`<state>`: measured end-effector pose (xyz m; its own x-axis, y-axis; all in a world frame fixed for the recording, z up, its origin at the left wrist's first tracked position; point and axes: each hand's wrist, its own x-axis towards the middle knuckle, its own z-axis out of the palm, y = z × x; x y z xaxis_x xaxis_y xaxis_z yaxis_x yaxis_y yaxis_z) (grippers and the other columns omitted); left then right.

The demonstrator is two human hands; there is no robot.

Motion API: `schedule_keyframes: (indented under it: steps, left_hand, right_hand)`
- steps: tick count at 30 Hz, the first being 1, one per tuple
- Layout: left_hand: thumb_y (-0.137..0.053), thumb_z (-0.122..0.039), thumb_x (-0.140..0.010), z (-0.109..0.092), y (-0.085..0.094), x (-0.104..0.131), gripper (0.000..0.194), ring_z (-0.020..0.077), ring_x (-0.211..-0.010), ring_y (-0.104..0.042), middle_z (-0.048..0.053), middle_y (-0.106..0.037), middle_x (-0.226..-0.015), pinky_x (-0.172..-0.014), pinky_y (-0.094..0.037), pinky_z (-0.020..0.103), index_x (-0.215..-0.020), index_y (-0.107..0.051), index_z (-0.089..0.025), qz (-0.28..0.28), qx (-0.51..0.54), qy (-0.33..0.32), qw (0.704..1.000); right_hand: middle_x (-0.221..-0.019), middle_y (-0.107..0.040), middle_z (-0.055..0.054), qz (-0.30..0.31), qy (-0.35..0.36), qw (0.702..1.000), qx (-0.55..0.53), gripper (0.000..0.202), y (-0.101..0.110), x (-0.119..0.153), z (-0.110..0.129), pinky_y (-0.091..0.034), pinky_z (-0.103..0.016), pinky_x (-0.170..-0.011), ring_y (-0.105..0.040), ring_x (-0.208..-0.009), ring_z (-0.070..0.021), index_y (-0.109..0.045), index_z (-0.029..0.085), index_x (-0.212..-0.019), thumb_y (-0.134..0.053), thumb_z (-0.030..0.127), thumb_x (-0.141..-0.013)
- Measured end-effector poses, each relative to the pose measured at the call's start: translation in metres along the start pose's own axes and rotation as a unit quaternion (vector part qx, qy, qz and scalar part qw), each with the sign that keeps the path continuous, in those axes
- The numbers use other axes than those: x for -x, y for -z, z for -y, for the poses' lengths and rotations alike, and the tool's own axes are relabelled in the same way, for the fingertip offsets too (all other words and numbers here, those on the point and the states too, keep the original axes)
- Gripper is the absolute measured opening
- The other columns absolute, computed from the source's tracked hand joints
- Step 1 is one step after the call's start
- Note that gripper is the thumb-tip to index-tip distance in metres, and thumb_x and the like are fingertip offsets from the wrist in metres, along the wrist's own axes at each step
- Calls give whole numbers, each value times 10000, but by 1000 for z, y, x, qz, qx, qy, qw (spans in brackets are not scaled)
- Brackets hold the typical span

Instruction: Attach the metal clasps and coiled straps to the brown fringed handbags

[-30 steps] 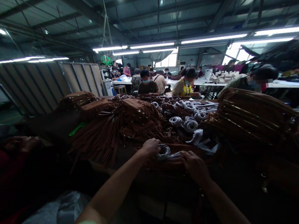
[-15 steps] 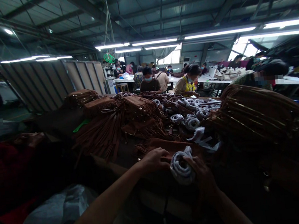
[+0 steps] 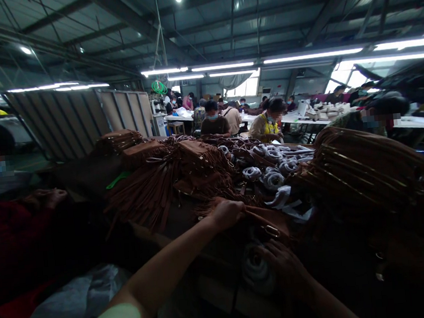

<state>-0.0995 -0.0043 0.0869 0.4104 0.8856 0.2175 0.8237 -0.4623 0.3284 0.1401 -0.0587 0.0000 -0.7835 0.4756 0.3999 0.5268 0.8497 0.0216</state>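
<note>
My left hand (image 3: 229, 213) pinches the brown piece (image 3: 276, 217), likely limp, best held by its edge; right hand (image 3: 284, 262) meets the coil (image 3: 258, 273), closure indeterminable.

Long white tube lights (image 3: 312, 56): glaring
Dark desk's near edge (image 3: 150, 234): shadowed
White wrapped coil (image 3: 251, 274): dim, blurred
Sides: stretched

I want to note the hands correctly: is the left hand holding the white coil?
No, the left hand grips the edge of a brown piece, while the white coil is by the right hand's fingers.
</note>
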Motion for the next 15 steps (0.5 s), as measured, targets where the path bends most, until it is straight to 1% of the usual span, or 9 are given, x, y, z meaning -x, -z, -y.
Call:
schedule_keyframes:
  steps: [2, 4, 6, 7, 8, 9, 11, 13, 15]
  left_hand:
    - [-580, -284, -827, -2, 6, 1, 218, 187, -904, -646, 29, -707, -961, -812, -444, 231, -1022, -654, -223, 1, 49, -5, 999]
    - [-588, -320, -826, -6, 8, 2, 228, 174, -908, -640, 14, -705, -979, -812, -438, 215, -1023, -661, -231, 6, 83, -19, 996]
    - [-581, -310, -830, -11, 7, 3, 233, 176, -922, -634, 15, -699, -995, -823, -434, 224, -1034, -660, -230, 7, 84, -30, 996]
    - [-578, -295, -829, -12, 6, 4, 233, 181, -932, -630, 20, -695, -999, -831, -432, 236, -1037, -658, -229, 8, 73, -32, 997]
    - [-586, -292, -818, -12, 4, 8, 238, 190, -941, -625, 27, -689, -1003, -837, -434, 252, -1035, -656, -226, 15, 58, -33, 998]
    - [-610, -306, -795, -10, 3, 13, 261, 203, -954, -618, 38, -679, -1018, -840, -437, 269, -1038, -654, -223, 29, 44, -37, 998]
    - [-701, -355, -694, -2, 1, 27, 430, 247, -1023, -582, 67, -635, -1105, -872, -440, 316, -1094, -629, -217, 59, 18, -48, 997]
    - [-779, -349, -567, 10, 0, 47, 704, 296, -1145, -499, 97, -548, -1247, -957, -405, 375, -1221, -554, -215, 73, -1, -53, 996]
    - [-784, -280, -532, 22, 0, 69, 861, 311, -1252, -395, 112, -444, -1362, -1042, -332, 407, -1326, -457, -213, 59, -3, -30, 998]
  right_hand:
    - [-1090, -641, -119, -4, -103, 994, 39, 500, -4, -10, 7, -461, -337, -871, -592, -996, -209, -534, 188, -1255, -447, 68, -778]
    - [-1039, -669, -137, 9, -221, 972, 74, 486, -7, -26, 14, -476, -331, -823, -633, -925, -218, -524, 164, -1274, -409, 73, -811]
    - [-946, -694, -155, 56, -324, 941, 80, 449, -11, -44, 17, -488, -309, -750, -664, -816, -214, -543, 125, -1257, -362, 83, -849]
    - [-920, -700, -162, 83, -354, 928, 75, 429, -13, -52, 18, -489, -303, -733, -670, -791, -215, -572, 112, -1224, -351, 86, -857]
    - [-933, -700, -169, 109, -364, 922, 66, 413, -15, -58, 18, -489, -304, -744, -673, -807, -222, -605, 108, -1184, -353, 84, -857]
    - [-975, -695, -172, 134, -353, 924, 56, 397, -16, -61, 17, -485, -310, -779, -671, -858, -233, -634, 111, -1143, -369, 81, -849]
    - [-1070, -674, -160, 165, -290, 942, 32, 372, -19, -61, 15, -458, -319, -873, -642, -980, -246, -665, 131, -1099, -409, 80, -833]
    - [-1094, -669, -145, 162, -241, 957, 16, 358, -22, -55, 13, -433, -319, -922, -624, -1028, -242, -662, 142, -1108, -418, 110, -849]
    - [-1040, -685, -153, 123, -254, 959, 23, 349, -25, -48, 11, -436, -324, -916, -637, -992, -237, -666, 129, -1092, -390, 146, -879]
